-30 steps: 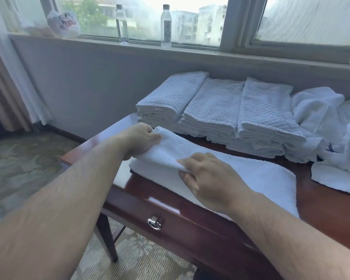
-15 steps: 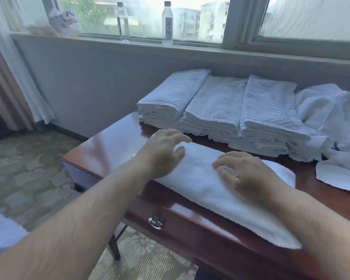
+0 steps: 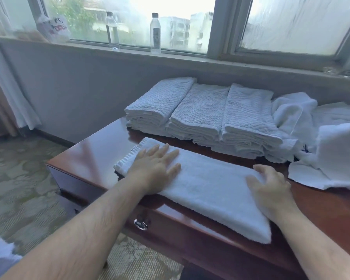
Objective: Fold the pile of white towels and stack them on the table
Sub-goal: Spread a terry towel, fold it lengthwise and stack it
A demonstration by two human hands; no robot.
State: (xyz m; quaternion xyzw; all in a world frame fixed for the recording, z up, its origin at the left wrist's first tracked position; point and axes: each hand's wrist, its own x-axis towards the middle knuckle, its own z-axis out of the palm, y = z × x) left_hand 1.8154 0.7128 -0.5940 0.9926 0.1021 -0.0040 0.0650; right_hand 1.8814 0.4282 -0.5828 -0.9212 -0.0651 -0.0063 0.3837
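White fluffy folded towel (image 3: 206,184) lies long and flat near the front edge of the shiny dark red wooden table (image 3: 85,152). Left hand (image 3: 154,168) presses flat on its left end with straight fingers. Right hand (image 3: 271,188) rests on its right end, fingers bent a little, gripping nothing. Behind sit 3 stacks of folded white bumpy towels (image 3: 200,114), with a messy pile of white towels (image 3: 321,142) on the right
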